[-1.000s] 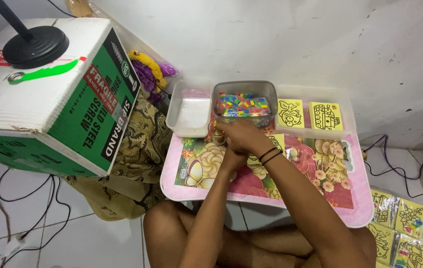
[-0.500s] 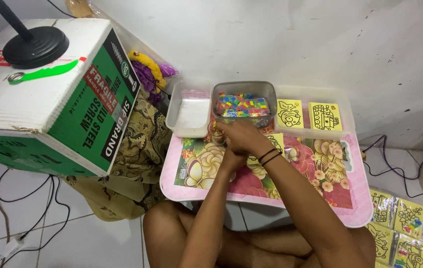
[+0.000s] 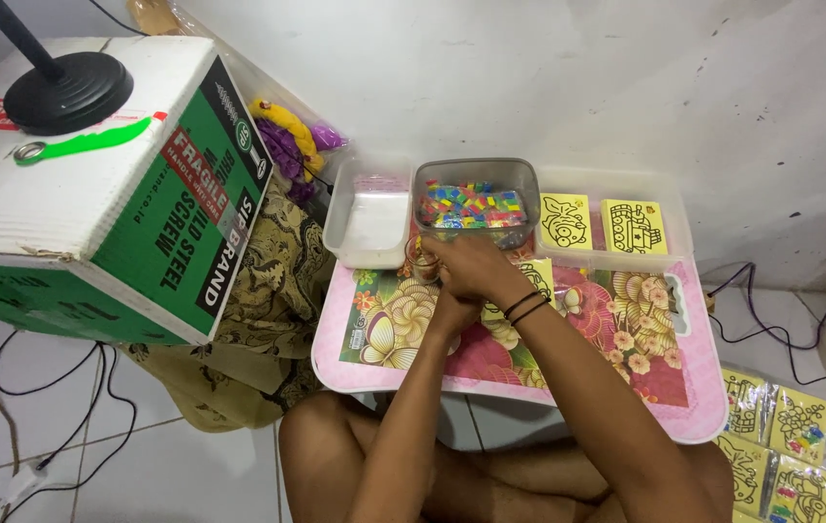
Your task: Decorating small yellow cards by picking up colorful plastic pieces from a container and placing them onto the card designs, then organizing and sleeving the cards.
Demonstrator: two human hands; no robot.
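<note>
I see a pink flowered tray table (image 3: 670,392) carrying the work; along its far edge sit a white tub (image 3: 367,225), a grey tub (image 3: 476,205) of coloured bits and a clear tub (image 3: 616,225) holding two yellow picture cards; both my hands rest on the tabletop just before the grey tub; on the white tiled floor (image 3: 132,465) lie black cables (image 3: 55,426) and yellow packets (image 3: 781,441).

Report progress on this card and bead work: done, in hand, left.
Done: two yellow cards lie in the clear tray at the back, and more bagged cards sit on the floor. In hand: both hands, right hand over left hand, meet on the pink table by a yellow card; what the fingers hold is hidden. Left: the bead tub looks full.
</note>
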